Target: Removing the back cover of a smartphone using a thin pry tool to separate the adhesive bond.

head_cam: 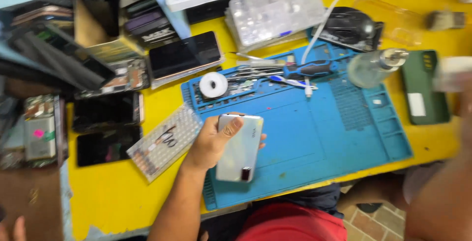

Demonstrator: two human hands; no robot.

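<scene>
Far left of the yellow table there's a messy stack of phone parts and a couple of dark phones lying flat, screens up. Next to those sits a clear parts box with scribbled marker on the lid, tilted at an angle and touching the left edge of the blue work mat. The left hand comes up from the bottom and has a silver phone back side up, thumb pressed across the top end and fingertips curling round the far edge, so it's a proper wrap-around grip, held just over the near-left part of the mat. Up at the back of the mat there's a white roll of tape, some tweezers, and a blue-handled screwdriver lying on its side. Further right a clear bottle with a metal top leans over the mat's corner, and a green phone case lies just beside the mat. The right hand is way over at the right edge, super blurry, around something white, can't tell how it's gripping.
</scene>
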